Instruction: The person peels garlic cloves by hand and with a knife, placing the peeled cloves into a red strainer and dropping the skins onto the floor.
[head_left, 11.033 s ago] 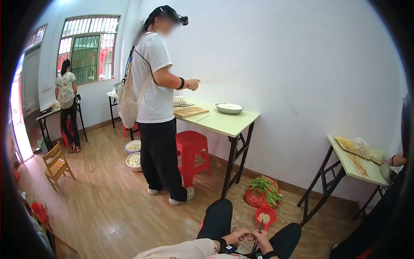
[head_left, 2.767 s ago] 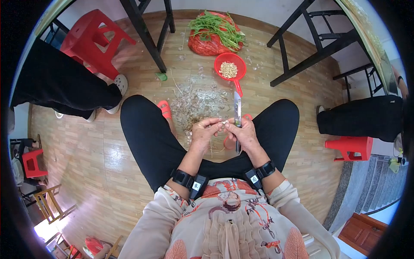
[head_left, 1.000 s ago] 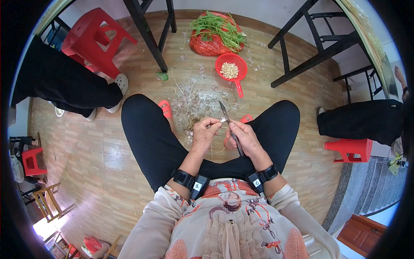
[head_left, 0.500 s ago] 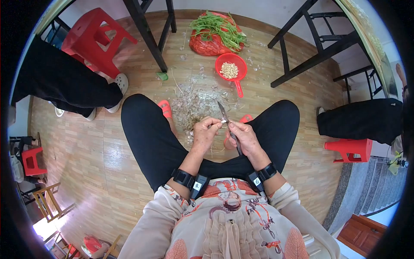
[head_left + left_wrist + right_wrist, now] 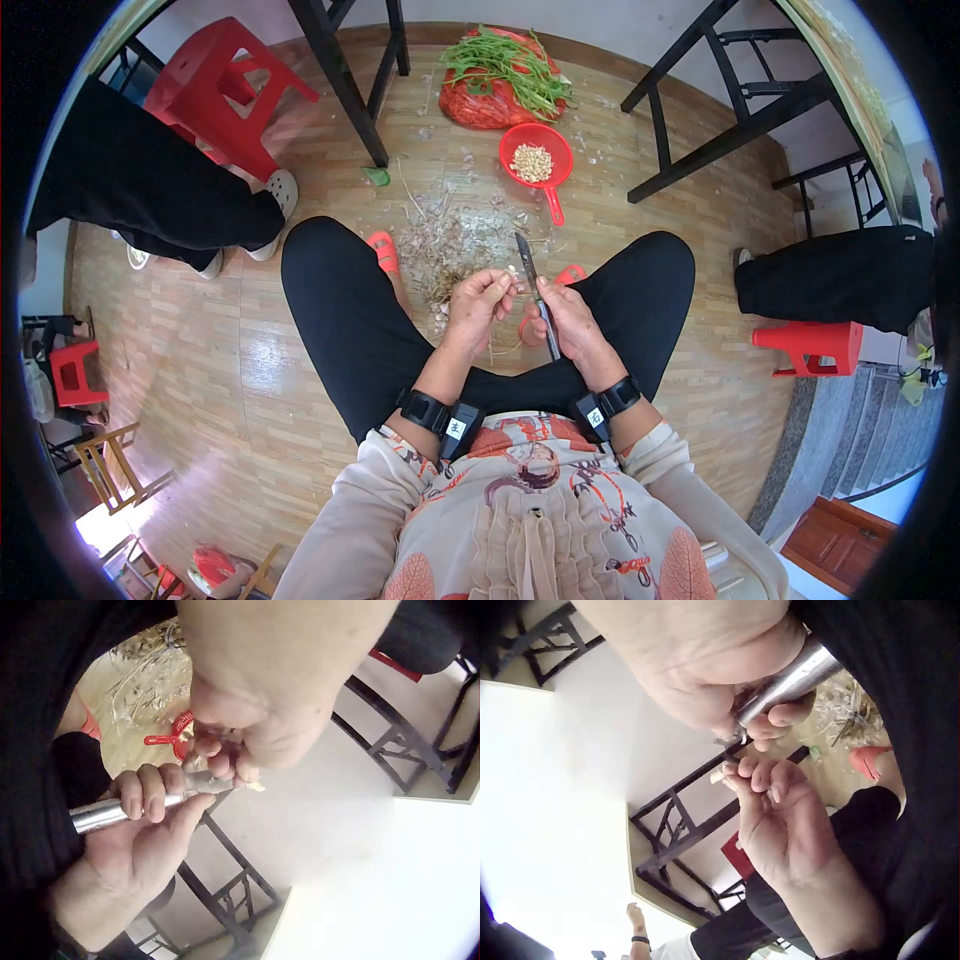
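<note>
In the head view my left hand [image 5: 476, 310] pinches a small pale clove [image 5: 513, 270] between thumb and fingertips. My right hand [image 5: 575, 322] grips a knife [image 5: 532, 275] by its metal handle, blade pointing away from the body. A small gap separates the hands. Seen from the right wrist, the clove [image 5: 718, 777] sticks out past the thumb of the left hand [image 5: 787, 825], just beyond the knife handle [image 5: 791, 682]. Below both hands lies a heap of peelings [image 5: 465, 245] on the floor.
A red strainer [image 5: 508, 150] of pale cloves stands beyond the hands, near a red net bag [image 5: 480, 105] with green stalks on it. Black table legs [image 5: 663, 150] rise at both sides. People in black trousers stand left and right; red stools [image 5: 215, 75] are beside them.
The hands have moved slightly apart, the knife has left the clove and its blade has turned more upright. Earlier the view faced the room, with a standing person; now it looks down.
</note>
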The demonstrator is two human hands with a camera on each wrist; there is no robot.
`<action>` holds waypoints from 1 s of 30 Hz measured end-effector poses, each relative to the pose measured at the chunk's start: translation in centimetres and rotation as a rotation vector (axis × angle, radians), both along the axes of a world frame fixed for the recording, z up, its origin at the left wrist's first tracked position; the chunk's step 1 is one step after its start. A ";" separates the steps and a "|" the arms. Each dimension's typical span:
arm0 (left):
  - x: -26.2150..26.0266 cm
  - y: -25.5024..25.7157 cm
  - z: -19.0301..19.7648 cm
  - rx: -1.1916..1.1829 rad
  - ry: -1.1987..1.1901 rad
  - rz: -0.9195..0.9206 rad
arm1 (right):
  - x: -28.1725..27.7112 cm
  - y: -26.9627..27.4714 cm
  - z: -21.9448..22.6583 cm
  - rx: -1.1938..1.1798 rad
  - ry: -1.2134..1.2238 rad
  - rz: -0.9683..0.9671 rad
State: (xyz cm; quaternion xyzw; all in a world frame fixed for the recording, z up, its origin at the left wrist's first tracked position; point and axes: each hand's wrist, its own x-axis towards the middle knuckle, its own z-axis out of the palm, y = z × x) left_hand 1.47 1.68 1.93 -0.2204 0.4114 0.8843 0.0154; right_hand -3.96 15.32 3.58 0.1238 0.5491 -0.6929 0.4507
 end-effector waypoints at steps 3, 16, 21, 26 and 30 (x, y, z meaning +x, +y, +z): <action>0.1 0.0 0.1 -0.020 -0.012 -0.026 | -0.1 -0.2 0.5 0.043 0.036 0.015; 0.1 0.0 -0.5 -0.060 -0.066 -0.105 | -1.0 -0.9 2.2 0.174 0.533 0.091; 0.1 0.1 -0.3 -0.134 -0.109 -0.196 | -1.3 -0.6 0.6 0.192 0.710 0.152; 0.1 0.3 -0.3 -0.169 -0.099 -0.206 | -1.4 -0.4 0.7 0.238 0.653 0.144; 0.1 0.3 -0.1 -0.228 -0.108 -0.233 | -1.5 -0.3 1.2 0.223 0.607 0.158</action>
